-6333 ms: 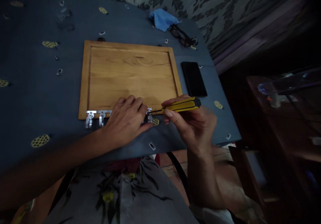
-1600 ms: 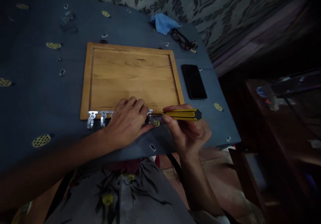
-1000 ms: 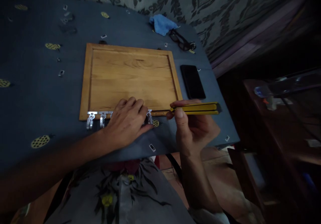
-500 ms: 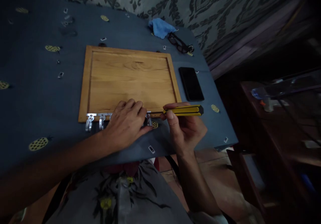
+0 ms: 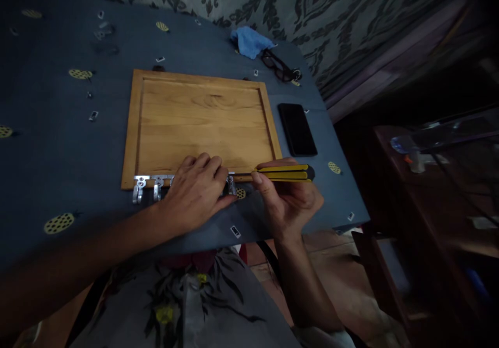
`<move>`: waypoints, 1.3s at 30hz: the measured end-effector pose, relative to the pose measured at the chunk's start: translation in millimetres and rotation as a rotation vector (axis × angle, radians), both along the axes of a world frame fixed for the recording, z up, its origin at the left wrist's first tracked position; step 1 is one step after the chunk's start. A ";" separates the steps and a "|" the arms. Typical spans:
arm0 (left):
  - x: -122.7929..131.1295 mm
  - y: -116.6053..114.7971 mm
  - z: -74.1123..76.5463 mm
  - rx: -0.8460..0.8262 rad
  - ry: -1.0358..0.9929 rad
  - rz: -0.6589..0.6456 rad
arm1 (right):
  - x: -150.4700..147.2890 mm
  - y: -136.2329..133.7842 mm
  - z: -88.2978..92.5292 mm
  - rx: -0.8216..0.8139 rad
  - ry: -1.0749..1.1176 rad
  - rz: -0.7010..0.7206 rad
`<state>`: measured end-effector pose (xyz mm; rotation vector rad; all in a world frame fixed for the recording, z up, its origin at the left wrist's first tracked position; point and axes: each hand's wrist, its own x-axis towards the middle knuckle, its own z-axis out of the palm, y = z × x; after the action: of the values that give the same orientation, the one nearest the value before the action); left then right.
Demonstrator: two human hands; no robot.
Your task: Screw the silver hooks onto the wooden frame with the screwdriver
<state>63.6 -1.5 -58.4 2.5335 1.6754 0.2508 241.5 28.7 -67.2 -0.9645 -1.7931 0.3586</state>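
Observation:
On the table lies a framed wooden board, with a silver hook rail along its near edge. My left hand lies over the middle of this rail, fingers bent and thumb stretched below the edge, gripping rail and board edge. It hides several hooks. A screwdriver with a yellow and black handle is in my right hand, pinched between thumb and fingers. Its thin shaft points left along the rail toward my left hand. Where its tip ends I cannot make out.
A black phone lies just right of the board. Behind it are dark glasses and a blue cloth. Small metal pieces lie at the back left of the blue tablecloth. Dark furniture stands at the right.
The screwdriver's handle has turned about its length and shifted slightly left; my right thumb and fingers have rolled with it. My left hand and the board hold their place.

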 end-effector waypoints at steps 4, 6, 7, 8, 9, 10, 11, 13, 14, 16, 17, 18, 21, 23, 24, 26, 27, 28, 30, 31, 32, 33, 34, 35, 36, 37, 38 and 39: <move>-0.3 0.2 -1.2 0.011 0.006 -0.007 | 0.0 0.3 0.1 0.015 -0.014 0.029; -0.7 -0.1 -2.0 0.019 0.005 -0.008 | 0.2 1.1 1.0 -0.006 0.000 0.059; -0.9 -0.3 -2.5 0.023 0.005 -0.008 | 0.3 1.5 2.0 -0.035 0.011 0.074; -1.0 -0.4 -2.8 0.026 0.004 -0.007 | 0.4 1.8 3.3 -0.086 0.029 0.084; -1.1 -0.6 -3.1 0.029 0.003 -0.007 | 0.6 1.9 5.1 -0.153 0.057 0.093; -1.2 -0.7 -3.4 0.031 0.001 -0.006 | 1.0 1.8 7.1 -0.226 0.088 0.101; -1.1 -0.8 -3.5 0.034 -0.001 -0.005 | 1.6 1.5 9.4 -0.295 0.120 0.110; -0.8 -1.0 -3.7 0.038 -0.007 -0.002 | 3.3 0.4 14.2 -0.392 0.176 0.131; -0.6 -1.0 -3.6 0.041 -0.009 0.001 | 4.4 -0.2 16.4 -0.415 0.190 0.145; -0.5 -1.0 -3.4 0.041 -0.007 0.004 | 6.2 -1.3 19.9 -0.429 0.199 0.171; -0.5 -0.9 -3.3 0.038 -0.004 0.003 | 6.8 -1.6 21.1 -0.432 0.203 0.181; -0.6 -0.8 -3.2 0.034 -0.001 0.000 | 7.2 -1.7 21.9 -0.432 0.208 0.190; -1.4 -0.6 -3.3 0.036 0.001 -0.010 | 7.2 -1.3 22.4 -0.426 0.222 0.198; -2.1 -0.5 -3.8 0.053 -0.003 -0.013 | 6.4 -1.1 21.5 -0.411 0.223 0.190; -2.3 -0.5 -4.2 0.063 -0.006 -0.015 | 5.9 -1.2 20.8 -0.399 0.217 0.184; -2.6 -0.7 -4.7 0.079 -0.007 -0.018 | 4.9 -1.9 19.4 -0.361 0.193 0.167; -2.6 -0.7 -4.9 0.085 -0.006 -0.018 | 4.3 -2.4 18.6 -0.339 0.178 0.163; -2.6 -0.8 -5.0 0.089 -0.006 -0.019 | 3.6 -2.9 17.9 -0.317 0.162 0.161; -2.4 -0.9 -5.0 0.090 -0.006 -0.018 | 2.2 -3.7 16.7 -0.281 0.131 0.155; -2.3 -0.9 -4.9 0.087 -0.006 -0.017 | 1.3 -4.0 16.1 -0.269 0.118 0.151; -2.2 -0.9 -4.9 0.083 -0.006 -0.017 | 0.4 -4.2 15.7 -0.259 0.108 0.143; -2.0 -0.8 -4.8 0.077 -0.005 -0.016 | -0.6 -4.3 15.2 -0.251 0.100 0.133; -1.8 -0.8 -4.8 0.072 -0.004 -0.015 | -1.7 -4.5 14.6 -0.242 0.092 0.122; -1.6 -0.8 -4.8 0.069 -0.003 -0.013 | -2.7 -4.7 14.1 -0.231 0.084 0.111; -1.4 -0.7 -4.7 0.066 -0.002 -0.011 | -3.8 -4.9 13.6 -0.218 0.076 0.100; -1.2 -0.7 -4.7 0.064 -0.002 -0.009 | -4.7 -5.1 13.2 -0.207 0.069 0.088; -1.1 -0.6 -4.7 0.063 -0.002 -0.007 | -5.5 -5.3 12.9 -0.202 0.065 0.081; -1.0 -0.6 -4.6 0.060 -0.002 -0.006 | -6.1 -5.3 13.0 -0.201 0.064 0.076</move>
<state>62.6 -2.1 -63.0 2.5791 1.6848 0.3086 235.3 23.3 -54.3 -1.0133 -1.7629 0.6207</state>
